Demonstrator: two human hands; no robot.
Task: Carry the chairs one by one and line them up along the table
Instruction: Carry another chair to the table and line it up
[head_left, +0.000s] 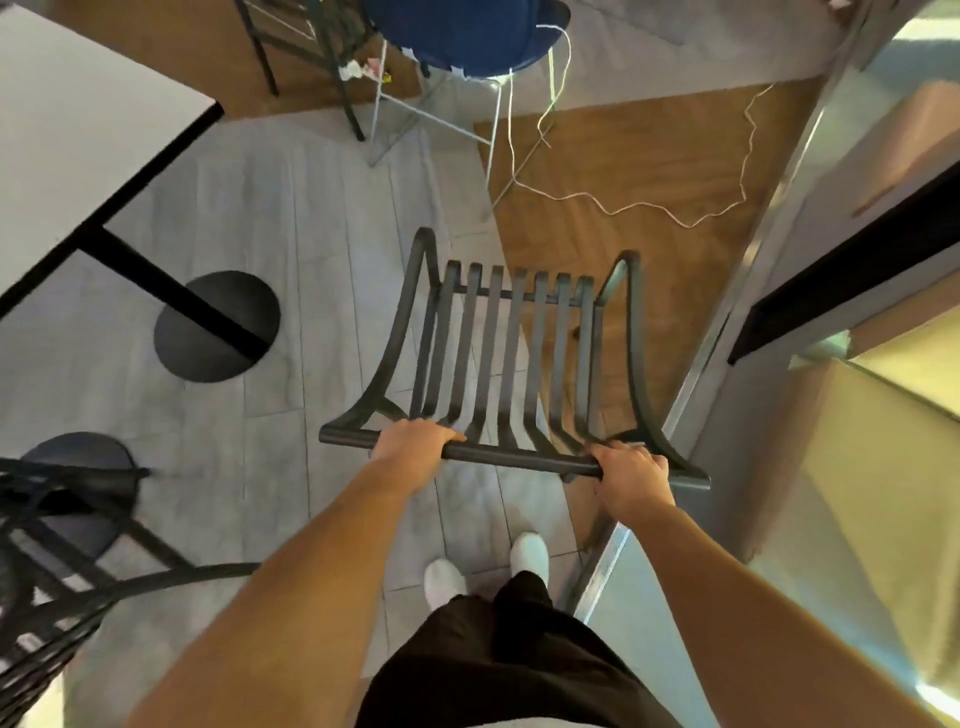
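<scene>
The black slatted chair (511, 358) is held at centre frame by its top rail, the left hand (415, 441) and right hand (631, 475) both closed around it. The white tabletop (78, 130) is seen at ten o'clock.

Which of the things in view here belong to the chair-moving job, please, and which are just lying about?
Part of the job:
- black slatted chair, gripped at its top rail by the left hand and right hand
- white table
- another black chair at lower left

Just lying about:
- blue chair
- white cord on the floor
- crumpled litter
</scene>
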